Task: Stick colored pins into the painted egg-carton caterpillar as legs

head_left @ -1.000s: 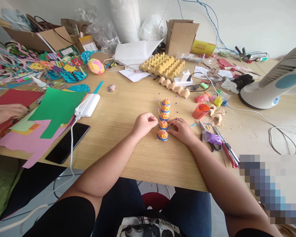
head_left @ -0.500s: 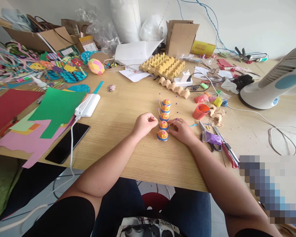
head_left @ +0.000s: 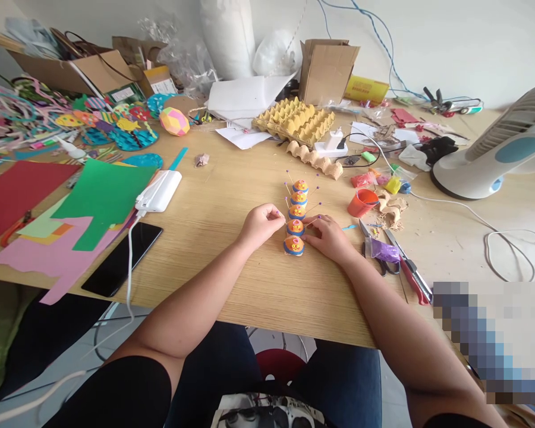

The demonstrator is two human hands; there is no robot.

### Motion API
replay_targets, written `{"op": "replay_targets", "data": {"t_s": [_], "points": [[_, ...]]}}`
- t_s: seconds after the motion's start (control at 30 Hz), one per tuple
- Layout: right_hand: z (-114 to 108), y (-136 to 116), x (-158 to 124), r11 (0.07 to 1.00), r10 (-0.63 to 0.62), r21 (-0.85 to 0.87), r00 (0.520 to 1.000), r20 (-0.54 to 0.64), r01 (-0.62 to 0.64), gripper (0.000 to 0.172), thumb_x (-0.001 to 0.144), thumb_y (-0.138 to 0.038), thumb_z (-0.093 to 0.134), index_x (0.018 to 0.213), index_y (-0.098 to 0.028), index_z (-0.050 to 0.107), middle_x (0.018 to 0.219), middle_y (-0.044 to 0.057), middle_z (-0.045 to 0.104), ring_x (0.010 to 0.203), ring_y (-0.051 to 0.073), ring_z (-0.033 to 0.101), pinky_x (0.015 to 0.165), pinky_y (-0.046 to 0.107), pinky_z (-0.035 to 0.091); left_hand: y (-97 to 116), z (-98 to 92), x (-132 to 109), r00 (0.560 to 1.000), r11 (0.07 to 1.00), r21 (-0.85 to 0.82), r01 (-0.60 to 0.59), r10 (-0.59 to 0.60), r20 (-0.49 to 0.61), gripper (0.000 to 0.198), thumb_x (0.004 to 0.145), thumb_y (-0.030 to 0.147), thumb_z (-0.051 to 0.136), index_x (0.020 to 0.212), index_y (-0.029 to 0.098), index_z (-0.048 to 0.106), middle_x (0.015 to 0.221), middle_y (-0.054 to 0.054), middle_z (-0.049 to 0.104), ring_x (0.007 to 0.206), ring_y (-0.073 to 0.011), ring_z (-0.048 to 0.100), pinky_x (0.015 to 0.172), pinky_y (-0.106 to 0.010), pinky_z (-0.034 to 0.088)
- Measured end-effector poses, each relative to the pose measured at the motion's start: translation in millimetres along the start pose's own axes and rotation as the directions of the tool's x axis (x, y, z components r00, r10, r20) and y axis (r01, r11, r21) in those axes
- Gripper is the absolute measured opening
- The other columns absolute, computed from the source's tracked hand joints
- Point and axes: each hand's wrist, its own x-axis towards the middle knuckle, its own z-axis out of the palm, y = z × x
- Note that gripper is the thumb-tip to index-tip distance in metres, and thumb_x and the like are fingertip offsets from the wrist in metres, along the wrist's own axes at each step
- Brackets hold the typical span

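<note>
A row of five small orange craft domes stands near the front edge of the tabletop. The left hand pinches a pin at the fourth dome. The right hand presses curled fingers against the nearest domes. Scissors lie just beside.

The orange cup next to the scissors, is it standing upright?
No, the orange cup lies tipped on its side on the table, its open mouth facing left toward the row of little painted domes.

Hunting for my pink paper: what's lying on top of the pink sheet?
The green sheet and yellow-orange scraps overlap the pink sheet; whatever lies beneath those is hidden.
</note>
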Motion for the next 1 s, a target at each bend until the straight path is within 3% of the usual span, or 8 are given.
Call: {"op": "replay_targets", "data": {"t_s": [0.53, 1.0], "points": [[-4.7, -5.1, -1.5, 1.0, 0.006, -0.014, 1.0, 0.02, -0.005, 0.032, 0.085, -0.031, 0.074, 0.115, -0.019, 0.07, 0.096, 0.008, 0.069, 0.093, 0.026, 0.06, 0.088, 0.04, 0.046, 3.6, -1.2, -1.4, 0.993, 0.999, -0.037, 0.006, -0.002, 0.116, 0.019, 0.068, 0.025, 0.073, 0.085, 0.019, 0.065, 0.08, 0.0, 0.068, 0.077, -0.0148, 0.063, 0.074, -0.028, 0.048], [-4.2, -3.8, -2.0, 1.0, -0.008, -0.028, 1.0, 0.021, 0.009, 0.033, 0.087, -0.033, 0.072, 0.116, -0.02, 0.07, 0.098, 0.009, 0.069, 0.094, 0.027, 0.06, 0.088, 0.04, 0.046, 8.4, -1.4, -2.2, 0.996, 0.995, -0.095, -0.006, 0.014, 0.086, 0.017, 0.07, 0.027, 0.073, 0.082, 0.018, 0.066, 0.083, -0.002, 0.068, 0.079, -0.0144, 0.062, 0.076, -0.027, 0.048]]}}
